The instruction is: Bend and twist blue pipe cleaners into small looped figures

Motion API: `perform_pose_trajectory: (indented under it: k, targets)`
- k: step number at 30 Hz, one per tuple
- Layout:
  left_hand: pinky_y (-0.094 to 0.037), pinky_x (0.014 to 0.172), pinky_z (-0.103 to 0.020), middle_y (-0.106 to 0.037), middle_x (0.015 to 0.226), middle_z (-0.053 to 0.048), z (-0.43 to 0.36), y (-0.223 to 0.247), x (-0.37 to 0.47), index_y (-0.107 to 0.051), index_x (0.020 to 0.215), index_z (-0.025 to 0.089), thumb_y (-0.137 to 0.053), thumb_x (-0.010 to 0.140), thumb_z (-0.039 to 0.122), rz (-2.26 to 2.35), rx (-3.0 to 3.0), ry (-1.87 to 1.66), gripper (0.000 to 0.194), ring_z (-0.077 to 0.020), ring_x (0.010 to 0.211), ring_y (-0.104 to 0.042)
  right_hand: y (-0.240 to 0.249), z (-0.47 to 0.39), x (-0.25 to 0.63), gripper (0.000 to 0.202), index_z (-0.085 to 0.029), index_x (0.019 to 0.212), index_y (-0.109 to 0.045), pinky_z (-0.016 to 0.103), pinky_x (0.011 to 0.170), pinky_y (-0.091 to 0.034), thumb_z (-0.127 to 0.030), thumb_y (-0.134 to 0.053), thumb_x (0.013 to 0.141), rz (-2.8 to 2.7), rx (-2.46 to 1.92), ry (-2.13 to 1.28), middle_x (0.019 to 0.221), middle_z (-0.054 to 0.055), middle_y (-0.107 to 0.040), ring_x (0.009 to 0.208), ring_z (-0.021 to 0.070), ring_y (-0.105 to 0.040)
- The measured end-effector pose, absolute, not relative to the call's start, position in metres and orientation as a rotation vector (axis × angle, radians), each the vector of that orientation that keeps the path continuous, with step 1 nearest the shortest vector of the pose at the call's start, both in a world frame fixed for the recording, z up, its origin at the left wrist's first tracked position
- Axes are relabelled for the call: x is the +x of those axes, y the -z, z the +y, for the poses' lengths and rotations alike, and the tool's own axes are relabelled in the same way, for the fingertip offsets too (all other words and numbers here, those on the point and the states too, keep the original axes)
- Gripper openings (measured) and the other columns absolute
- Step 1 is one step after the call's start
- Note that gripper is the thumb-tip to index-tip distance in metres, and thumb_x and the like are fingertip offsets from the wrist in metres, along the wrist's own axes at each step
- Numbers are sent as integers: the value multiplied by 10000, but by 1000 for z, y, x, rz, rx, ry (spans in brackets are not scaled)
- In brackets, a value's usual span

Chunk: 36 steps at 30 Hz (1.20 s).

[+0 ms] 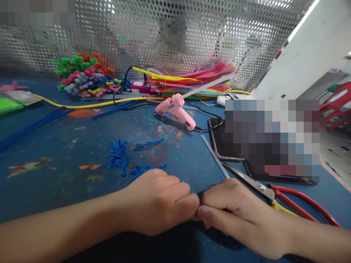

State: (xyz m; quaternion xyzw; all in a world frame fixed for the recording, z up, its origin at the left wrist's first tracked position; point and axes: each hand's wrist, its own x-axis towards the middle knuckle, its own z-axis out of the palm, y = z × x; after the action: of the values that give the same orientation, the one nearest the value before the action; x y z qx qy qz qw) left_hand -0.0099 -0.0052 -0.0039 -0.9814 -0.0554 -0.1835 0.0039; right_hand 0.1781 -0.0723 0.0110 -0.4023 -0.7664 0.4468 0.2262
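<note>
Three blue pipe-cleaner sprigs (119, 155) before the pink glue gun (177, 111) look shaped, straight blue stems (35, 124) left of it unworked; nearer, left hand (161, 202) and right hand (241, 215) meet, curled, their grip hidden.

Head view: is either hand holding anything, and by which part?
Cannot tell: the left hand and right hand are curled close together, hiding anything in their grip.
</note>
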Motion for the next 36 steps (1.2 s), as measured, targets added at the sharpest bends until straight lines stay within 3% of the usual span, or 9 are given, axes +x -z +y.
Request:
perform_pose_trajectory:
  k: [5, 12, 19, 25, 30, 36]
  targets:
    - [-245, 417, -274, -493, 520, 51, -3, 5, -10, -453, 688, 200, -270, 946, 271, -261, -3059, 569, 325, -102, 433, -442, -9, -70, 178, 363, -160, 627, -491, 149, 480, -301, -362, -410, 917, -1929, -1275, -1355, 521, -58, -420, 493, 40, -390]
    - [-252, 422, -265, -504, 528, 50, -3, 4, -9, -462, 699, 199, -268, 947, 277, -330, -2981, 628, 325, -105, 435, -451, -7, -69, 177, 469, -155, 524, -459, 183, 409, -230, -444, -425, 892, -1746, -1368, -1424, 452, -60, -359, 425, 40, -305]
    - [-223, 419, -273, -483, 508, 59, -4, 7, -8, -439, 677, 206, -316, 938, 296, -264, -2973, 611, 302, -111, 435, -433, -8, -71, 179, 486, -156, 471, -313, 184, 426, -223, -370, -462, 881, -1833, -1392, -1366, 473, -56, -275, 462, 45, -264]
    - [-256, 427, -266, -514, 531, 48, -1, 8, -10, -458, 682, 197, -291, 941, 263, -315, -2993, 619, 315, -106, 443, -457, -7, -68, 177, 395, -161, 588, -495, 181, 427, -241, -415, -446, 886, -1693, -1410, -1454, 470, -62, -378, 454, 46, -335]
    - [-241, 431, -263, -513, 526, 51, -3, 7, -9, -451, 684, 198, -281, 947, 295, -291, -2953, 620, 328, -103, 445, -458, -11, -68, 178, 334, -159, 610, -512, 165, 448, -267, -315, -435, 895, -1766, -1443, -1472, 497, -57, -413, 485, 47, -370]
    - [-245, 428, -252, -504, 516, 54, -4, 5, -9, -453, 692, 198, -267, 947, 331, -271, -2944, 602, 342, -101, 443, -464, -11, -72, 179, 348, -158, 560, -463, 168, 407, -225, -272, -438, 887, -1863, -1409, -1409, 449, -71, -347, 425, 35, -304]
